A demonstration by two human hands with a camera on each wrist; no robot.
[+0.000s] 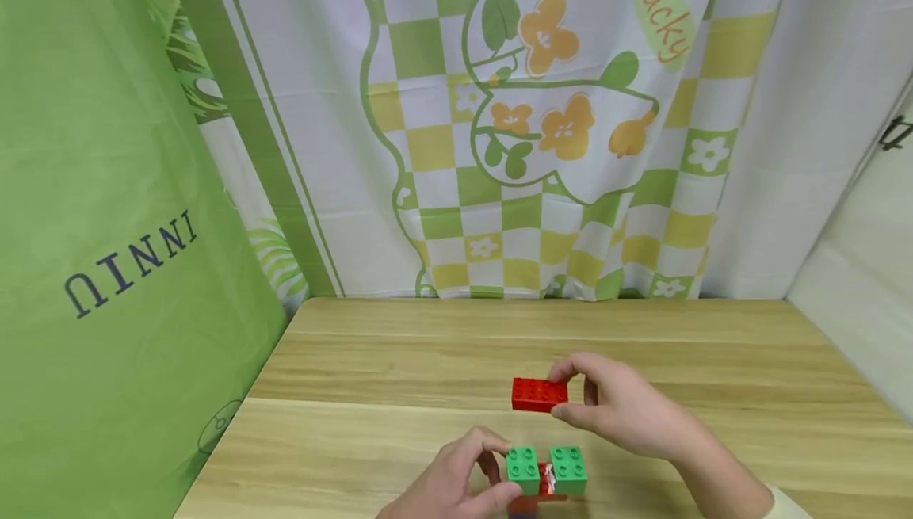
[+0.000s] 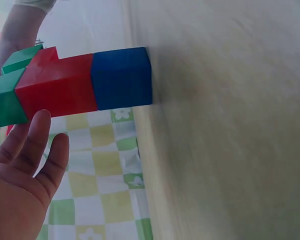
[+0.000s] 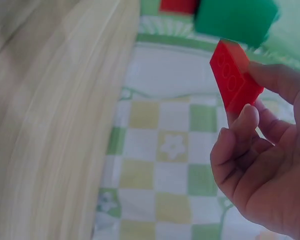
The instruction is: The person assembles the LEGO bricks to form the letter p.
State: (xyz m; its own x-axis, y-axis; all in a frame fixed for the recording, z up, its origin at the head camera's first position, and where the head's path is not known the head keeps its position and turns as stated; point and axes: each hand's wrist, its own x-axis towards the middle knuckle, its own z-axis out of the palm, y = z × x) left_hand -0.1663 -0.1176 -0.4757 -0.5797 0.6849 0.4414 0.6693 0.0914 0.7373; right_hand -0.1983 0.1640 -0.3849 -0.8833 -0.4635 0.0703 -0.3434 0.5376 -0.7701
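A stack of toy building bricks stands on the wooden table. Its base is a blue brick (image 2: pixel 121 78), with red bricks (image 2: pixel 60 85) above and two green bricks on top, a left one (image 1: pixel 523 470) and a right one (image 1: pixel 568 469), apart from each other. Thumb and index finger of my left hand (image 1: pixel 464 475) pinch the left green brick. Just beyond the stack and raised above it, my right hand (image 1: pixel 620 404) pinches a loose red brick (image 1: pixel 535 394) by its right end, studs up. Hollow rings show on that brick's underside in the right wrist view.
The wooden table (image 1: pixel 371 360) reaches back to a patterned curtain (image 1: pixel 456 186). A green cover with lettering (image 1: pixel 128 146) hangs along the left side, and a white panel (image 1: pixel 863 265) borders the right.
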